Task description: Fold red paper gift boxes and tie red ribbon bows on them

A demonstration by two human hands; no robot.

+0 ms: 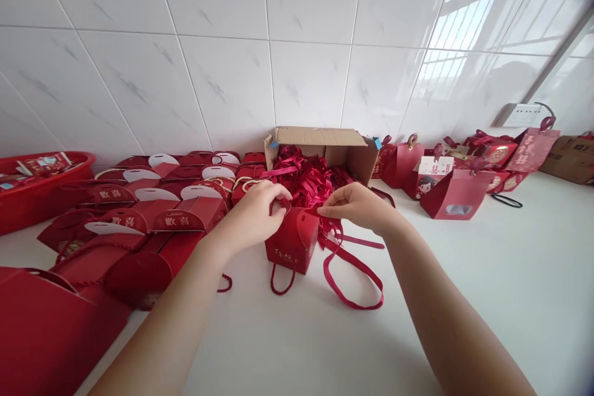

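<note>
A small red gift box (pixel 290 240) with gold lettering stands upright on the white table in front of me. My left hand (pixel 254 213) pinches the top of its left side, where a bit of dark red shows between the fingertips. From the right, my right hand (pixel 359 207) has thumb and finger closed on a dark red ribbon (pixel 312 211) at the box's top edge, beside a slot in the flap. A long ribbon loop (pixel 355 306) lies on the table to the right of the box. At the box's foot a twisted cord handle (pixel 282 292) curls toward me.
Behind the box, an open cardboard carton (pixel 320 136) spills a heap of red ribbons (pixel 301 176). Rows of red gift boxes (pixel 176 219) crowd the left, with a red basin (pixel 41 192) beyond. Several ribbon-tied boxes (pixel 457 195) stand at right, near a power strip (pixel 520 115).
</note>
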